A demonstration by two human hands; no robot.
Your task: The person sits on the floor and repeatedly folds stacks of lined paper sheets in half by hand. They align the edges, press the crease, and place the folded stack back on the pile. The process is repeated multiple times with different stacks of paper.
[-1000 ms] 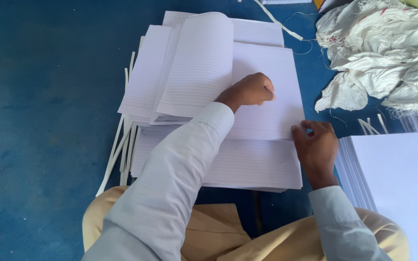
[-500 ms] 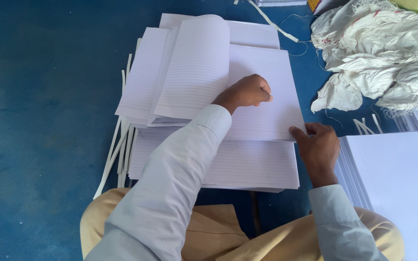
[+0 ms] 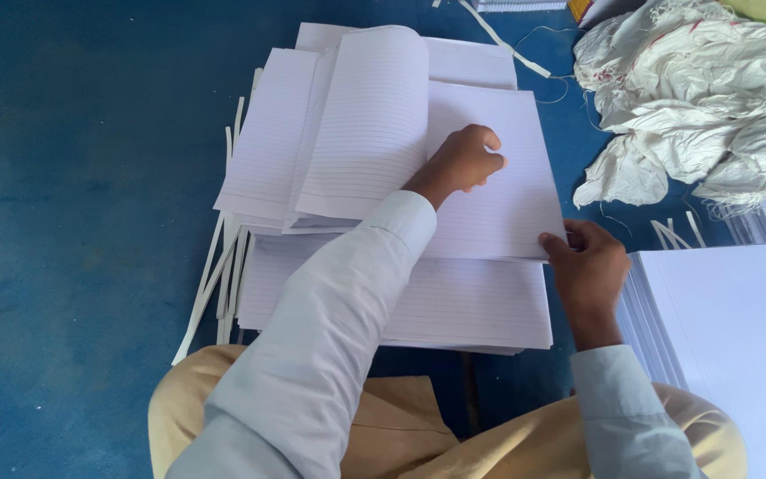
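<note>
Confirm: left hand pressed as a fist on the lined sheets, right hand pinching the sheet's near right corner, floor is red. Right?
Not quite: the floor is blue, not red, as the head view shows. The rest holds: the left hand rests as a fist on the lined sheets, and the right hand pinches the near right corner.

White sheets of paper ruled with fine grey lines (image 3: 489, 204) are seen on a deep blue floor (image 3: 73, 222). Plain white paper strips (image 3: 223, 275) are laid at their left edge. A crumpled white woven sack (image 3: 693, 115) with faint red marks is seen. Pale grey-blue sleeves (image 3: 330, 337) and tan trousers (image 3: 401, 417) are worn.
</note>
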